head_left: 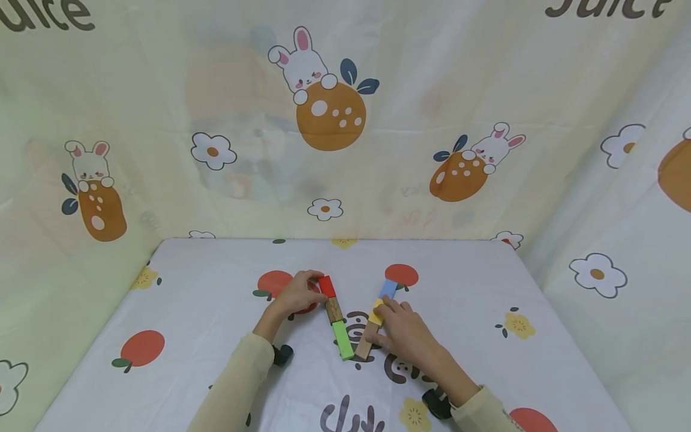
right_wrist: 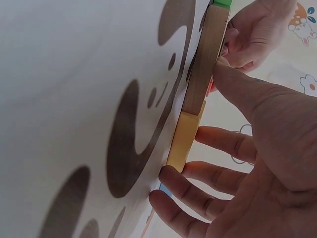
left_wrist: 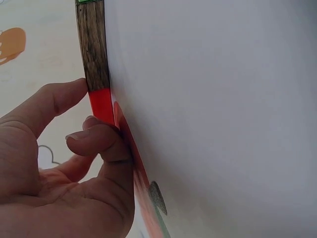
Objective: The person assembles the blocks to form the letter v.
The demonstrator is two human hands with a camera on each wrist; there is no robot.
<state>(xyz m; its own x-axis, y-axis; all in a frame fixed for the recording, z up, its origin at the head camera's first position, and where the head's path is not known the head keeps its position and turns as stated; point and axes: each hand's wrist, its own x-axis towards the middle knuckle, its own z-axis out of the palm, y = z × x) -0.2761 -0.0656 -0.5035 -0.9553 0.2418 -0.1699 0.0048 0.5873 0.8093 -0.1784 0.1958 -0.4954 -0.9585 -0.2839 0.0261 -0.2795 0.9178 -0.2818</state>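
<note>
Two rows of small blocks lie on the table, nearly meeting at the near end like a V. From far to near, the left row has a red block (head_left: 327,287), a dark wood-grain block (head_left: 334,310) and a green block (head_left: 342,341). Blue (head_left: 388,288), yellow (head_left: 376,315) and tan (head_left: 366,342) blocks form the right row. My left hand (head_left: 297,293) holds the red block at its far end, thumb by the dark block's joint. With loosely extended fingers, my right hand (head_left: 408,333) touches the yellow block's side, its thumb at the tan block.
A white cloth (head_left: 205,336) printed with fruit, flowers and lettering covers the table. Behind it and at both sides hang curtains (head_left: 243,204) with rabbit prints. Dark wrist-worn devices show under the left wrist (head_left: 283,355) and right wrist (head_left: 436,404).
</note>
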